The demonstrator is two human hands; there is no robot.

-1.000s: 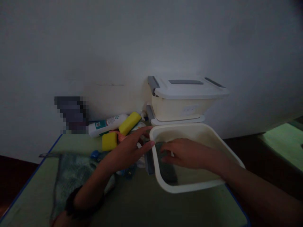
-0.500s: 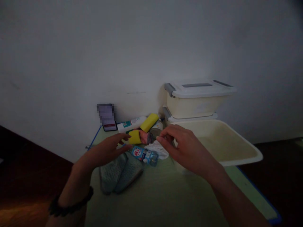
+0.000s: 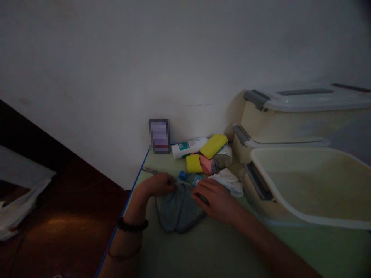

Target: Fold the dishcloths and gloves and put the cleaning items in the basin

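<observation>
Grey-green, textured cloth [image 3: 179,212] on the pale green table [image 3: 174,251], below and between both hands, with a fold down the middle. Probably light, limp and soft, neither slippery nor fragile; best taken by the two upper corners, or by the fold to keep both halves together. Fingers of the left hand [image 3: 160,184] pinched together on the upper left edge; fingers of the right hand [image 3: 216,199] curled over the upper right edge, impossible to tell whether closed on fabric. Just behind, a lying bottle with a blue cap [image 3: 182,175], partly hidden; farther back, yellow sponges [image 3: 214,146], a white bottle [image 3: 189,146] and crumpled white fabric [image 3: 227,179]. To the right, an open cream bin [image 3: 315,185]. Around all this, a dim room: plain grey wall [image 3: 116,69], dark reddish floor [image 3: 69,216], blue trim [image 3: 117,224] along the tabletop.
</observation>
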